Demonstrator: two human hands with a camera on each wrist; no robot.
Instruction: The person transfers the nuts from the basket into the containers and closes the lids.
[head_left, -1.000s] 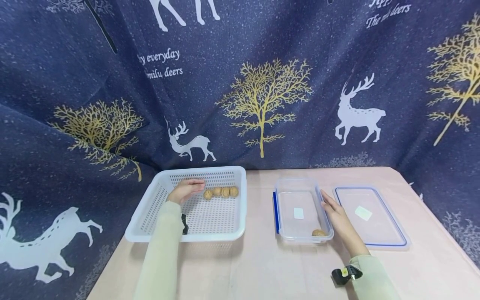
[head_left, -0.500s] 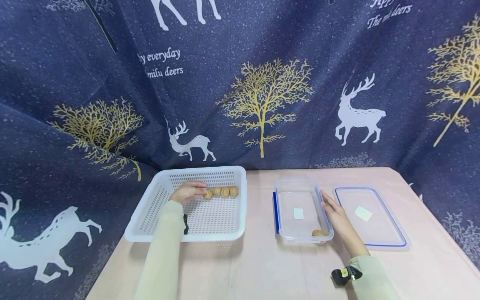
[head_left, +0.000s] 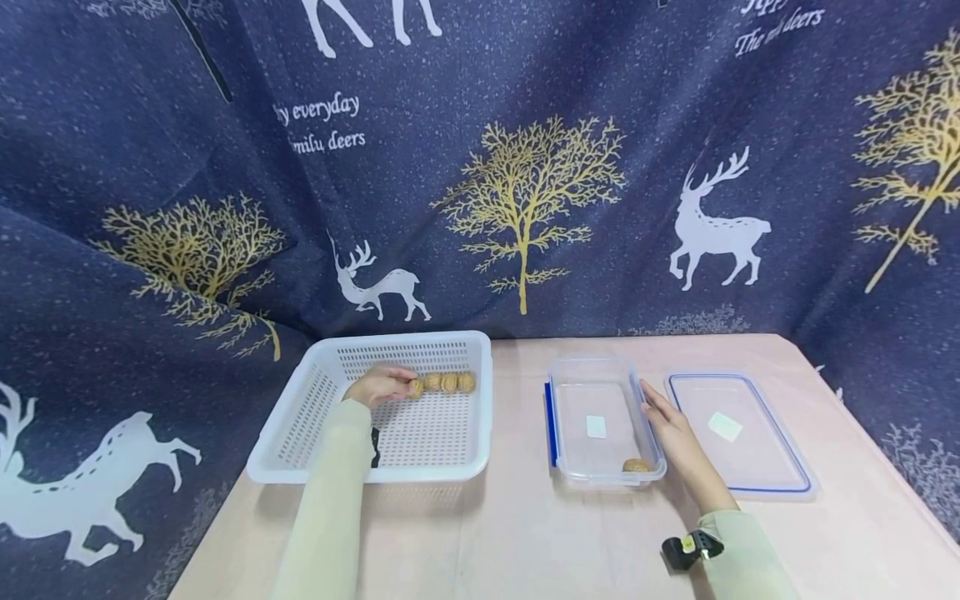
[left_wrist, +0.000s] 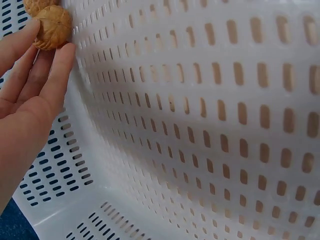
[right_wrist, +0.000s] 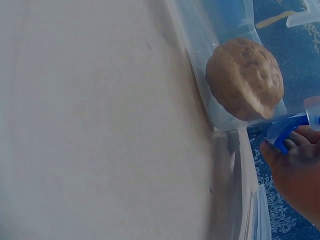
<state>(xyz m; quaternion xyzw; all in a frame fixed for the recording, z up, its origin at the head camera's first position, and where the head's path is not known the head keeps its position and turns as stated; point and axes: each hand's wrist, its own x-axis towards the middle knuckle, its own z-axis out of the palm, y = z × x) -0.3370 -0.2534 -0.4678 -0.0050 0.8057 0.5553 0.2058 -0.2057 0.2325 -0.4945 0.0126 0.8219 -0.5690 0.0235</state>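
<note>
In the head view my left hand [head_left: 381, 386] reaches into the white basket [head_left: 483, 417] and pinches the leftmost walnut [head_left: 416, 388] of a row. The left wrist view shows the thumb and fingers of this hand [left_wrist: 30, 95] around that walnut [left_wrist: 53, 27], with another walnut [left_wrist: 40, 5] beyond it. My right hand [head_left: 680, 442] rests against the right side of the clear container [head_left: 585, 481], its fingers extended along the wall. One walnut [head_left: 637, 466] lies in the container's near right corner. In the right wrist view, my hand [right_wrist: 297, 175] touches a blue latch [right_wrist: 287, 131] near the walnut [right_wrist: 245, 79].
Three walnuts [head_left: 450, 382] stand in a row beside the pinched one. Right of the container lies a clear lid [head_left: 757, 454] with a blue seal. A blue latch [head_left: 552, 425] hangs at the container's left side. A patterned dark cloth [head_left: 600, 250] hangs behind the table [head_left: 517, 533].
My left hand has moved slightly right and closed its fingertips on the leftmost walnut. The right hand and the container have stayed in place.
</note>
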